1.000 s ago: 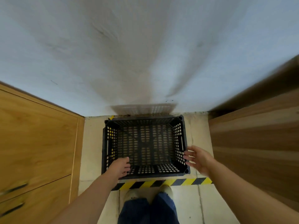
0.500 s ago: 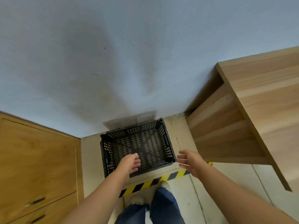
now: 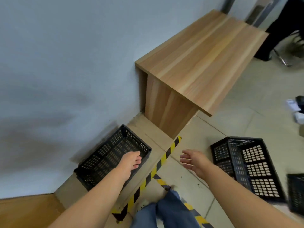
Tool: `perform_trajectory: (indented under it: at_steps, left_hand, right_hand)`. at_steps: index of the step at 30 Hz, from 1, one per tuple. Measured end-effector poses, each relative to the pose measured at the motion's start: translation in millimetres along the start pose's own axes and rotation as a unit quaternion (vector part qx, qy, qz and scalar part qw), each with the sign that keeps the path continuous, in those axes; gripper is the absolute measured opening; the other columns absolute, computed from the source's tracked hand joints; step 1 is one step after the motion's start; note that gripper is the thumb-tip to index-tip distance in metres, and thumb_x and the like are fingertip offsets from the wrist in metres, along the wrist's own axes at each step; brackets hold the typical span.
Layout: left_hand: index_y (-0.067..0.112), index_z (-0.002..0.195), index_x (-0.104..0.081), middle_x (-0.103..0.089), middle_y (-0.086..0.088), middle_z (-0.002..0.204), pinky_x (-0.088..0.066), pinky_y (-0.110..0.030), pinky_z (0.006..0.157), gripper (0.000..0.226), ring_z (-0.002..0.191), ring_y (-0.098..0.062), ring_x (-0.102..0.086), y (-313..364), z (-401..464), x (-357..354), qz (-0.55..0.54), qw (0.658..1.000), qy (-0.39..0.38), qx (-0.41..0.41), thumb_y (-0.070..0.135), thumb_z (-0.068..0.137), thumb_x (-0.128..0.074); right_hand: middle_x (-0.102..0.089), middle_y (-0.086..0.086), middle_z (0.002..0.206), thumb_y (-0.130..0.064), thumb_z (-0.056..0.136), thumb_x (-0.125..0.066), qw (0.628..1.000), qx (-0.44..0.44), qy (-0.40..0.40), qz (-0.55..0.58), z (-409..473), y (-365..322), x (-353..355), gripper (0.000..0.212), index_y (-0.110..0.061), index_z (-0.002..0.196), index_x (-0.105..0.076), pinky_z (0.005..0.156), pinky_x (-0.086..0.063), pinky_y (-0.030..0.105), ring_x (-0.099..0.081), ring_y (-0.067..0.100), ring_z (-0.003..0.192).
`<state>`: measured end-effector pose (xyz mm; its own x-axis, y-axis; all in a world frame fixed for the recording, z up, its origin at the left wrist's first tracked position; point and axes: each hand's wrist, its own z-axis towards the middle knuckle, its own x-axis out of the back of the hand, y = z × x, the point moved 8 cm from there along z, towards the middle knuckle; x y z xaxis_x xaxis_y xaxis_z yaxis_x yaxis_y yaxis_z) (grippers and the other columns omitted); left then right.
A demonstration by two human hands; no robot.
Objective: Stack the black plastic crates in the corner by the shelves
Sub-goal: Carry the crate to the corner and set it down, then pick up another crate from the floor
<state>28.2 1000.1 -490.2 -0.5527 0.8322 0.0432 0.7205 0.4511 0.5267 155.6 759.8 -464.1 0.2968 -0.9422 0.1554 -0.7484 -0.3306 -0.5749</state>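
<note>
- Big pale wall (image 3: pixel 65 63) takes up most of the left side, kinda smudgy grey in places.
- Tiled floor (image 3: pixel 246 116) runs out to the right, with a yellow-and-black hazard tape line (image 3: pixel 158 163) stuck across it.
- Wooden shelf unit (image 3: pixel 197 63) sits right up against the wall, light woodgrain top, its end panel facing the corner.
- There's another wooden cabinet (image 3: pixel 24 211) poking in at the bottom left edge.
- One black crate (image 3: pixel 105 155) is on the floor tucked into the corner, touching the wall, between the cabinet and the shelf unit, on the wall side of the tape. Open side up.
- Second black crate (image 3: pixel 250 168) is out on the open floor to the right, well apart from the first, on the other side of the tape. A third crate (image 3: pixel 296 193) just beside it at the right edge, mostly cut off.
- Person's jeans (image 3: pixel 167 209) and shoe (image 3: pixel 172 188) show at the bottom, standing over the tape.
- Left hand (image 3: pixel 130 162) is over the near rim of the corner crate, fingers (image 3: pixel 137 161) relaxed and loosely bent, not gripping anything.
- Right hand (image 3: pixel 192 160) hangs in the air between the two crates, fingers loose and spread a bit, holding nothing.
</note>
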Motion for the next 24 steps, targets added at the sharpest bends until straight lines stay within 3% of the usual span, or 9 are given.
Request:
perform_trajectory:
  at_steps: [6,10,14,17,20,24]
  left_hand:
    - [0.007,0.098,-0.06,-0.064,-0.008,0.089,-0.047,-0.027,0.065,0.018,0.077,-0.018,-0.06,-10,-27,-97,0.084,0.994,-0.07,-0.014,0.023,0.093,-0.053]
    - [0.006,0.081,-0.056,-0.055,-0.006,0.071,-0.039,-0.022,0.053,0.019,0.059,-0.014,-0.049,-24,-59,-168,0.13,0.985,-0.113,-0.021,0.018,0.094,-0.05]
    - [0.008,0.083,-0.053,-0.055,-0.004,0.078,-0.043,-0.026,0.066,0.019,0.076,-0.018,-0.055,-46,-89,-238,0.199,0.971,-0.134,-0.011,0.018,0.096,-0.044]
    - [0.009,0.079,-0.054,-0.056,-0.004,0.076,-0.042,-0.024,0.063,0.02,0.07,-0.015,-0.055,-68,-109,-285,0.22,0.965,-0.144,-0.019,0.018,0.095,-0.045]
    - [0.004,0.093,-0.058,-0.064,-0.011,0.094,-0.049,-0.03,0.071,0.02,0.091,-0.023,-0.061,-91,-127,-331,0.216,0.964,-0.151,-0.034,0.021,0.094,-0.048]
    - [0.008,0.088,-0.059,-0.065,-0.014,0.101,-0.05,-0.031,0.07,0.02,0.097,-0.025,-0.062,-122,-146,-385,0.212,0.964,-0.157,-0.034,0.023,0.094,-0.049]
  right_hand:
    - [-0.062,0.012,0.092,-0.019,0.093,-0.051,0.991,0.001,0.088,0.098,-46,43,125,0.019,-0.005,0.104,-0.057,0.065,-0.049,0.031,-0.061,0.024,0.081]
    - [-0.063,0.012,0.092,-0.02,0.092,-0.052,0.977,-0.004,0.142,0.156,-73,82,206,0.021,-0.005,0.106,-0.058,0.065,-0.05,0.032,-0.062,0.024,0.079]
    - [-0.063,0.01,0.081,-0.02,0.091,-0.054,0.962,-0.007,0.178,0.205,-98,127,279,0.019,-0.006,0.102,-0.06,0.057,-0.049,0.029,-0.063,0.018,0.062]
    - [-0.064,0.012,0.087,-0.02,0.092,-0.052,0.95,-0.014,0.202,0.239,-112,166,333,0.02,-0.005,0.104,-0.059,0.06,-0.051,0.032,-0.063,0.023,0.075]
    - [-0.063,0.01,0.087,-0.02,0.092,-0.051,0.938,-0.022,0.208,0.276,-123,200,386,0.021,-0.005,0.106,-0.058,0.061,-0.048,0.032,-0.062,0.023,0.079]
    - [-0.063,0.011,0.09,-0.019,0.093,-0.051,0.931,-0.032,0.219,0.289,-130,236,459,0.017,-0.005,0.097,-0.059,0.062,-0.047,0.032,-0.062,0.022,0.079]
